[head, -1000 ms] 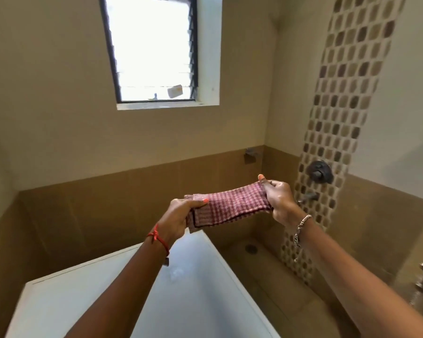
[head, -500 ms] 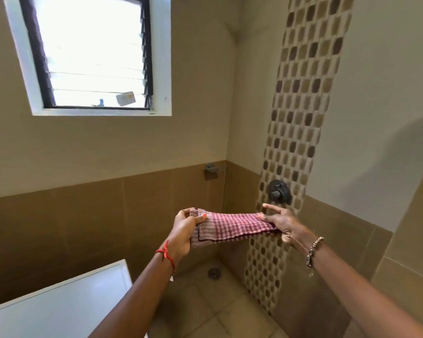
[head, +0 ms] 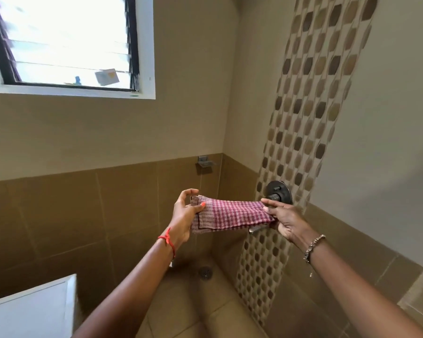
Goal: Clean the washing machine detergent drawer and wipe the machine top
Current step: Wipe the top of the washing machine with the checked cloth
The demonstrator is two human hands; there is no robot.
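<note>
The left hand (head: 186, 215) pinches the left end of a red-and-white checked cloth (head: 232, 214), thumb pressed on its top face and the other fingers behind, with the forefinger lifted clear. The right hand (head: 283, 220) clamps the right end between thumb and curled fingers. The cloth hangs folded in a flat band between them, held in the air in front of the far corner of the room.

It looks light, thin and limp. It would sag or fall open if either end were let go, so holding both ends suits folding it. For wiping, it would probably be better bunched or folded into a pad in one palm. Whether it is wet or dry cannot be told.

Behind the right hand a dark tap (head: 279, 193) sits on the patterned tile strip. A small metal holder (head: 205, 163) is fixed to the far wall, and what it holds, if anything, cannot be seen. A floor drain (head: 205, 272) lies below. The white washing machine (head: 29, 311) shows only a corner at the near left. Its detergent drawer is out of view.
</note>
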